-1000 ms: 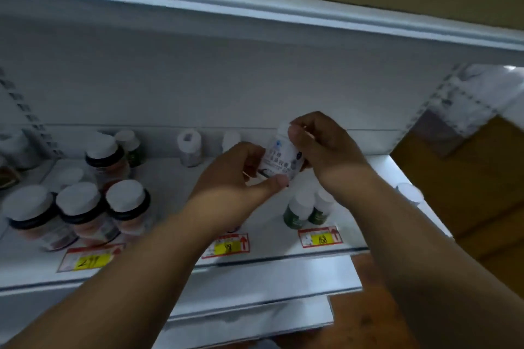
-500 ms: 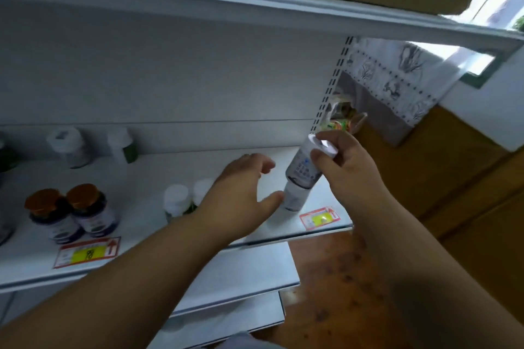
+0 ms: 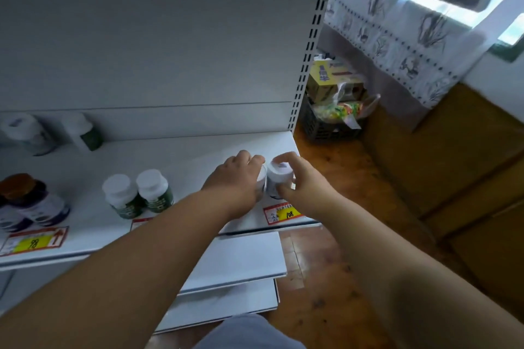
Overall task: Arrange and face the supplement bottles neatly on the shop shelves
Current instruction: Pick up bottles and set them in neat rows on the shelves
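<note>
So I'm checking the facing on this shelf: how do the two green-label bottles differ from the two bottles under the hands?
The green-label bottles stand free and untouched at mid-shelf; the white-capped bottles stand at the shelf's right end, one held by the left hand, the other by the right hand. Their labels look pale and bluish, not green. Both pairs are white-capped, upright, side by side.

Single head-worn view, angled forward and down, close over the white shelf [image 3: 175, 156] at arm's reach.
</note>
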